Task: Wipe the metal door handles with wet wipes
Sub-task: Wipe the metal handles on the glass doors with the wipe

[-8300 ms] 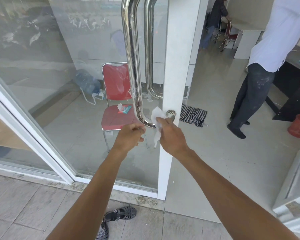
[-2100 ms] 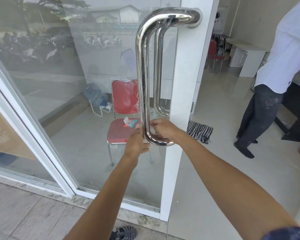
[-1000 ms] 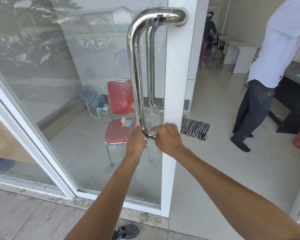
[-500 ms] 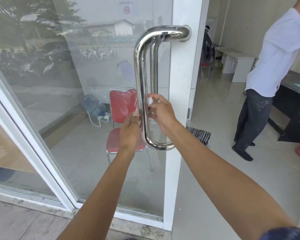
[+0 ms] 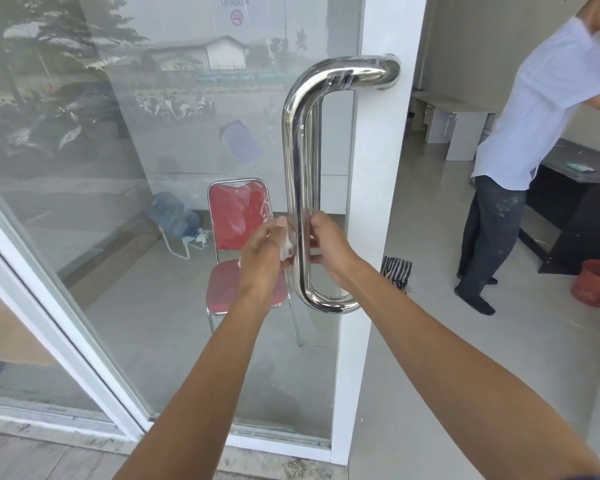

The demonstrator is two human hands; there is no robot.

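Glass storefront door (image 5: 187,168) with a white stile (image 5: 371,202), standing open onto a tiled office floor; reflections of trees and parked motorbikes cover the pane. Behind the glass: red folding chair (image 5: 238,220), water jug (image 5: 172,214) lying on the floor. Through the opening: a person in a white shirt (image 5: 534,116) beside a dark table (image 5: 586,188), a red bucket (image 5: 594,282), a striped rag (image 5: 397,268) on the floor.

Change since half a second back: the wipe has crossed from the right hand to the left. A second ago both hands were working the bottom bend of the handle; now they sit higher, on the lower part of the straight run. Reading: bend and lower mount look dealt with, work is climbing the shaft. Upper shaft and top bend, which carry clear film, likely remain.

Steel pull handle (image 5: 293,161): polished D-shape bolted to the stile, twin handle visible behind it through the glass.

Left hand (image 5: 264,258): fingers curled, pinching the crumpled wet wipe (image 5: 286,245) against the left side of the shaft.

Right hand (image 5: 329,244): fingers partly curled, tips meeting the shaft from the right; holds nothing I can make out. Whether it steadies the shaft or only touches it, cannot tell.
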